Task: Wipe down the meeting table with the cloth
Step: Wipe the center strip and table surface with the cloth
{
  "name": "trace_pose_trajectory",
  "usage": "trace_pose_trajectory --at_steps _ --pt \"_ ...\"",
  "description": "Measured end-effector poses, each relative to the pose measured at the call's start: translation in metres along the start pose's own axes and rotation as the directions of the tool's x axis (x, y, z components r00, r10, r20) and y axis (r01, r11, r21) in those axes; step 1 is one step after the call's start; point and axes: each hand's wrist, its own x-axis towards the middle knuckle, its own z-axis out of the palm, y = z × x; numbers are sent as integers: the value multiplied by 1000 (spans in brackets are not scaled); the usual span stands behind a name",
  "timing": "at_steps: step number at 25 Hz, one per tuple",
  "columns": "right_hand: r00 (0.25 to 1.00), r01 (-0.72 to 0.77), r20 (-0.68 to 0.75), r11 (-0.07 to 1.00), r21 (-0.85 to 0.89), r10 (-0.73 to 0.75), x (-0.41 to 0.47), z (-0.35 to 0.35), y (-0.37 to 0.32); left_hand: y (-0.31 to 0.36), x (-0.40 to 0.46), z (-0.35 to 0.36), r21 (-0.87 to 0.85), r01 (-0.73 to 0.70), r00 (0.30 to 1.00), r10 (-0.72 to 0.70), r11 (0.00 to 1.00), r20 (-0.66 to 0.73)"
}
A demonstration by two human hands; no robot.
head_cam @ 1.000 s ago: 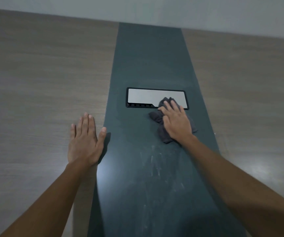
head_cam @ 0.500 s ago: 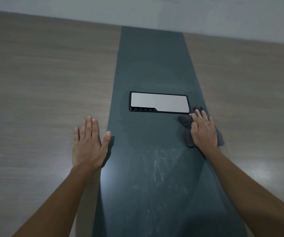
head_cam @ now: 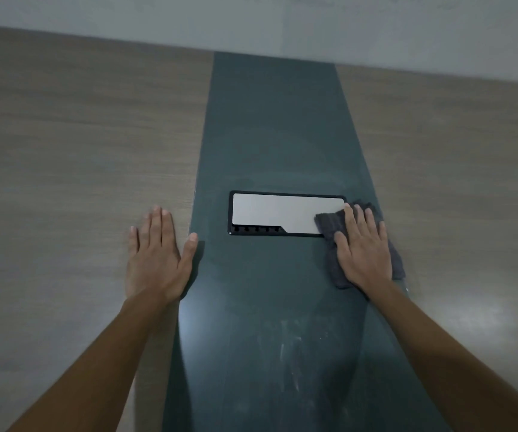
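Observation:
The meeting table (head_cam: 64,145) has wood-grain sides and a dark grey strip (head_cam: 270,126) down its middle. A dark grey cloth (head_cam: 329,226) lies on the strip's right edge, overlapping the right end of a silver cable hatch (head_cam: 270,210). My right hand (head_cam: 363,247) presses flat on the cloth with straight fingers. My left hand (head_cam: 158,254) rests flat on the wood, its thumb touching the strip's left edge. Pale streaks mark the strip nearer to me.
A pale wall (head_cam: 282,26) runs along the table's far edge. The hatch has a black frame with a row of small cable notches (head_cam: 254,229) at its front left.
My right hand slid the cloth from the hatch's front edge out to the right, then up onto the hatch's right end. My left hand stayed flat in place.

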Motion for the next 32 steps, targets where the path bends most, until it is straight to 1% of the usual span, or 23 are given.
trace_pose_trajectory --at_steps 3,5,8,10,12,14,15,16,17,19,21,23,25,26,27,29,31,32 --pt "1000 -16 5 999 -35 17 28 5 -27 2 20 4 5 2 1000 -2 1000 -3" --pt "999 28 25 999 -45 -26 40 11 -66 3 23 4 8 -4 1000 4 1000 -6" --pt "982 186 41 983 2 -186 49 23 -153 2 24 5 5 -10 1000 10 1000 -13" --pt "950 306 59 952 25 -307 45 29 -199 0 23 4 -11 -6 1000 6 1000 -27" --pt "912 402 74 915 45 -404 35 29 -207 0 22 4 -32 5 1000 -6 999 -19" --pt "876 477 61 878 47 -479 22 26 -182 1 24 3 -37 16 1000 -17 999 -23" --pt "872 483 57 874 50 -486 16 24 -161 2 24 4 -33 18 999 -19 999 -29" --pt "886 460 41 887 46 -462 13 23 -135 2 24 4 -31 21 999 -22 999 -31" --pt "912 408 15 912 29 -409 13 21 -104 1 25 4 -35 23 999 -24 999 -33" --pt "968 250 -20 968 -28 -251 21 11 -31 1 24 4 -49 21 1000 -22 999 -19" --pt "992 124 1 990 -70 -125 37 -3 26 2 24 4 -45 26 999 -27 999 -25" --pt "997 28 72 996 -79 -22 59 -8 36 3 25 5 -42 35 999 -37 998 -37" --pt "995 -48 83 996 -72 54 76 -3 5 2 24 6 -46 40 999 -41 998 -31" --pt "997 -39 66 997 -72 44 78 1 -21 1 24 6 -48 39 999 -41 998 -32" --pt "998 9 56 997 -70 -5 77 5 -49 0 24 6 -49 34 999 -35 998 -33" --pt "983 172 67 985 -34 -169 66 14 -112 -1 24 6 -50 26 999 -28 998 -29" --pt "937 334 105 942 17 -334 52 20 -166 -1 25 6 -48 29 999 -31 998 -36" --pt "909 394 123 918 48 -397 47 20 -179 -1 25 7 -44 34 999 -36 998 -38"
